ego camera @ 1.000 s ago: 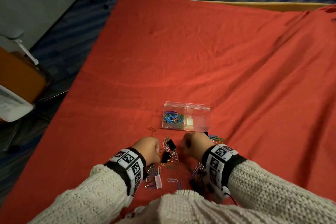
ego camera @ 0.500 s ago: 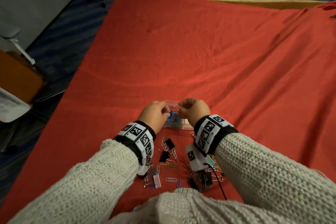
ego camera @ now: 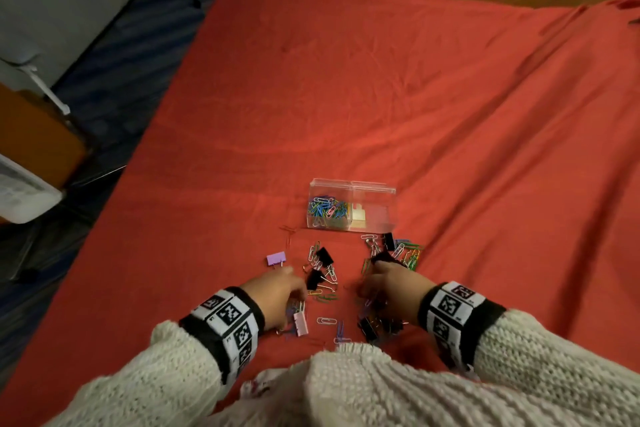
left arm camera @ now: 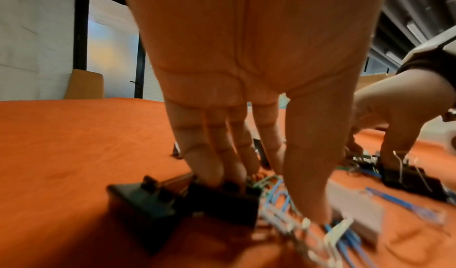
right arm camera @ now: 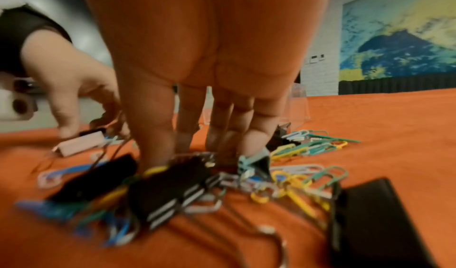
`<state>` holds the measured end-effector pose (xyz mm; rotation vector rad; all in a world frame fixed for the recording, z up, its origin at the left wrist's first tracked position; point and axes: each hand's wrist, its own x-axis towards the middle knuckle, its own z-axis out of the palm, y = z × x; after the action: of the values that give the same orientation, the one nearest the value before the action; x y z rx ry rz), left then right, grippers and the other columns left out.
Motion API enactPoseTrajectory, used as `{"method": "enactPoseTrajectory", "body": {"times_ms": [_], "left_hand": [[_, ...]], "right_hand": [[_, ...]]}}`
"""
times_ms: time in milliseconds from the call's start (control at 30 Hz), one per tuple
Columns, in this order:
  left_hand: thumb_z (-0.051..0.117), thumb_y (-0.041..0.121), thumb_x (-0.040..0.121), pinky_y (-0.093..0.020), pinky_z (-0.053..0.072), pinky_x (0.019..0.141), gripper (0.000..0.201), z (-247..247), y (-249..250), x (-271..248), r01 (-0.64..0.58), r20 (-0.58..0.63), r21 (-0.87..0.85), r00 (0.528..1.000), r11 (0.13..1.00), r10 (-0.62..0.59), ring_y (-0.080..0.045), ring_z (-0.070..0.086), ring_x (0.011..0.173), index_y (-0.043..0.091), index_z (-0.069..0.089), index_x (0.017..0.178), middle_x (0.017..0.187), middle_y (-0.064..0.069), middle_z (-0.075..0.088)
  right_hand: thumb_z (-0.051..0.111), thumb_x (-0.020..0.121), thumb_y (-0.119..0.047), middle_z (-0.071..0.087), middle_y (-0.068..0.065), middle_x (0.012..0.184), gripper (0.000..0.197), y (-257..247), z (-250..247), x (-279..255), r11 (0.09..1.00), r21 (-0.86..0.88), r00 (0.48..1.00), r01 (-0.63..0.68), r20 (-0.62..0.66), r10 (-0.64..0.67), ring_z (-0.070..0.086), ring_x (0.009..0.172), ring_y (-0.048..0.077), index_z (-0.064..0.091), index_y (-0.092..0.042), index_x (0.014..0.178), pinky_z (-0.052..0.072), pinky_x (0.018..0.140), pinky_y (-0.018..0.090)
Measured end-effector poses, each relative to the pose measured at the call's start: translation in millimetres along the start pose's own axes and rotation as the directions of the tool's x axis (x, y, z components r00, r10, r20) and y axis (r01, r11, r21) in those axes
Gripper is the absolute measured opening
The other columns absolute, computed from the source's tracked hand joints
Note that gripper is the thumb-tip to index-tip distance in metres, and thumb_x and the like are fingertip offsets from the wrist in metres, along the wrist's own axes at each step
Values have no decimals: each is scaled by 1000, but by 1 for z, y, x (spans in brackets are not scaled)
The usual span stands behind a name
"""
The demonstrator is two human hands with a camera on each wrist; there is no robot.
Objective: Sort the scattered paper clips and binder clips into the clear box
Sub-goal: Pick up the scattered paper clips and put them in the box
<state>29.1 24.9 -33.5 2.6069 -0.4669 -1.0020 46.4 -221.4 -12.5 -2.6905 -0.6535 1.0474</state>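
1. Both hands are back down in the pile. Half a second ago they were up over the clear box (ego camera: 351,206), so a drop-off just happened and this looks like the next grab.
2. Left hand (ego camera: 277,291) has its fingers pointing down, tips on a black binder clip (left arm camera: 222,200) and some blue paper clips (left arm camera: 279,200). Can't tell if it's actually pinching anything yet, too blurry.
3. Right hand (ego camera: 394,284) is the same: fingers down into a tangle of black binder clips (right arm camera: 167,186) and yellow and green paper clips (right arm camera: 296,184). Grip unclear.
4. The box sits just beyond the scatter on the red cloth (ego camera: 381,97). Left compartment has a heap of coloured paper clips; the right holds something pale, hard to make out.
5. Materials: thin coated wire loops that snag each other, folded metal binder clips with wire handles, plus a pink one (ego camera: 300,323) and a purple one (ego camera: 276,258). The cloth is soft and wrinkled, so I'd guess the clips sink in a bit.
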Motion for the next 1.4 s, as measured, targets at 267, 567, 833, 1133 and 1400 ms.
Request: {"method": "enactPoseTrajectory", "body": {"times_ms": [267,567,833,1133,1400], "left_hand": [[65,25,78,-31,39,91,24,13,11,-8,20,-152,88,988,996,-7,-18,54,107,25,61,102,109,3,57],[60,7,78,-29,46,89,27,13,10,-8,36,-152,-100,987,994,-51,-16,58,92,20,65,101,93,2,56],[60,2,78,-17,38,69,19,-1,16,-7,75,-86,-100,993,992,-83,-16,62,81,9,68,94,94,-5,69],[72,3,72,-19,47,57,25,-54,25,6,-35,-302,-395,949,918,-93,-6,58,57,24,61,66,61,9,62],[77,5,70,-33,53,69,26,-87,32,43,-164,-543,-627,793,762,-276,-15,60,63,26,62,63,66,0,65]], "right_hand": [[53,85,-23,54,6,119,28,-14,18,4,992,-124,998,-36,-51,29,53,113,27,56,-21,112,41,93,35],[48,85,-19,68,11,107,25,-18,8,4,989,-9,989,-148,-32,147,63,100,30,67,-13,101,52,87,36],[57,84,-18,70,4,106,18,-18,-11,3,973,186,980,-135,-117,158,63,100,22,67,-16,99,47,86,26],[59,81,-12,74,1,87,14,-21,-29,15,911,406,919,-71,-329,218,63,77,12,69,-18,89,41,68,18],[66,80,-5,63,2,66,27,-29,-63,47,609,786,812,106,-422,403,61,68,22,56,-25,66,54,71,38]]}}
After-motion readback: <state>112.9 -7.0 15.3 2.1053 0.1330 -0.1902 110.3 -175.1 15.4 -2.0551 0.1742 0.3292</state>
